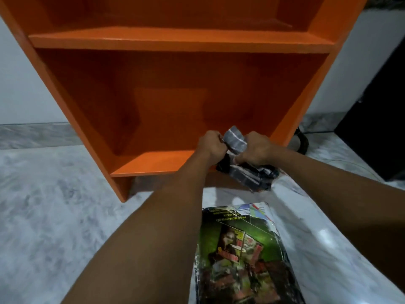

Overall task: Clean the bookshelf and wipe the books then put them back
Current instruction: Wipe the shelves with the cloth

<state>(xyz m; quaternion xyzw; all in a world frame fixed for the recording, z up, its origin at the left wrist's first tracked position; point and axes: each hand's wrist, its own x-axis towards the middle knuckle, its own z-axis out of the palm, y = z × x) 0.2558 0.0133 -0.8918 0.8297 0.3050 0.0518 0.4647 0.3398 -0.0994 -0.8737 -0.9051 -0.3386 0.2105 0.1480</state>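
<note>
Floor (54,205): pale grey, marbled; runs under and in front of the bookshelf.
Bookshelf (179,38): orange, upright against a white wall; no books in either visible compartment.
Left hand (211,144): fingers curled tight round one end of the cloth, just in front of the bookshelf's bottom board, toward its right side.
Cloth (235,140): grey with pale stripes and dark patches, bunched between the two hands; loose end hanging below the right hand, level with the bookshelf's bottom edge.
Right hand (255,149): closed over the cloth's other end, knuckles up, close beside the left hand.
Magazine (241,255): green printed cover, flat on the floor in front of the bookshelf; edges of more paper showing at its far end.
Dark unit (377,128): black, right of the bookshelf; nature unclear.
Done, as judged: books out of the visible compartments.
In hand, as judged: cloth being folded or readied, not touching any board.
Left, as judged: whether boards are wiped cannot be told; wiping of the magazine and its return to the bookshelf outstanding.
</note>
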